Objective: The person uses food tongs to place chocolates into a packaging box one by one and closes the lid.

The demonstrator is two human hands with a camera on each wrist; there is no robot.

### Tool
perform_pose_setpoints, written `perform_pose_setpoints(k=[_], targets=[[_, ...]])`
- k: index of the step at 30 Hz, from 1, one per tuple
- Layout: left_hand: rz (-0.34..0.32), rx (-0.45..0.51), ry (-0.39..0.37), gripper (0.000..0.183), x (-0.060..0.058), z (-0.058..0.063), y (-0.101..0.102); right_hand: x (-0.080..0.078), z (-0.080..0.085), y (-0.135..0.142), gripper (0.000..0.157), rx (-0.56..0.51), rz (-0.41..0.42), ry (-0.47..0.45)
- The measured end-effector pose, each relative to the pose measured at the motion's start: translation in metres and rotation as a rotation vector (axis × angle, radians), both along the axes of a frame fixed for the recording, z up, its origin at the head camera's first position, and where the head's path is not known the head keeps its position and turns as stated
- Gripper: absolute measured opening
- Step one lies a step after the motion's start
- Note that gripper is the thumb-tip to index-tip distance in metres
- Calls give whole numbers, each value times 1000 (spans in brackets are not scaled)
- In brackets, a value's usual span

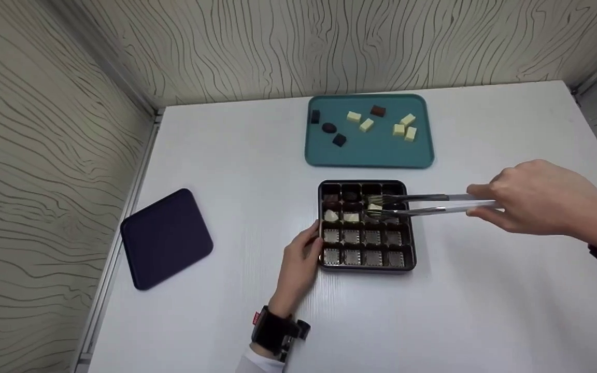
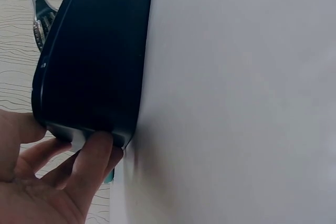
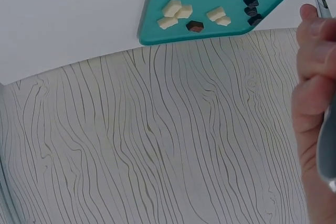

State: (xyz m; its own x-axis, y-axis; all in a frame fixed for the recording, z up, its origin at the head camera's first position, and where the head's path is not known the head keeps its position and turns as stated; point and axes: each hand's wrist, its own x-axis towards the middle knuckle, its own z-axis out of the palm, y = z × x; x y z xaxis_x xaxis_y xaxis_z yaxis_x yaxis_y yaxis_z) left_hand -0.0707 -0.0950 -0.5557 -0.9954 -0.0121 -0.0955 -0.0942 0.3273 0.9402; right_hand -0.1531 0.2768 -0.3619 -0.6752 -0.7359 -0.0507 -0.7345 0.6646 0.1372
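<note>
My right hand (image 1: 537, 199) grips a pair of clear-handled tongs (image 1: 441, 210) in the head view. Their dark ends reach over the black divided box (image 1: 411, 248), one on each side of a white chocolate piece (image 1: 374, 207); contact is hard to tell. My left hand (image 1: 298, 259) rests against the box's left side. In the left wrist view its fingers (image 2: 94, 153) touch the wall near a corner. Dark chocolates and white pieces sit in the box's far rows, while the two near rows show bare textured compartments. The right wrist view shows curled fingers (image 3: 315, 82) around the handle.
Behind the box lies a teal tray (image 1: 371, 155) with white chocolates (image 1: 407, 120), a brown chocolate (image 1: 378, 111) and dark chocolates (image 1: 329, 128). A dark square lid (image 1: 169, 241) lies at the table's left edge. Patterned walls (image 1: 278, 49) bound the white table (image 1: 246, 171).
</note>
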Motion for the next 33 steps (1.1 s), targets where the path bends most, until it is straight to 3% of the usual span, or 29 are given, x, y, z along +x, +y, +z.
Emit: perform_pose_setpoints(k=[16, 21, 33], targets=[[1, 15, -9, 48, 0, 0, 0, -17, -2, -15, 21, 69, 82, -18], [-2, -18, 17, 47, 0, -2, 1, -22, -2, -19, 20, 72, 107, -22], [-1, -25, 11, 46, 1, 0, 0, -24, 4, -13, 22, 69, 47, -55]])
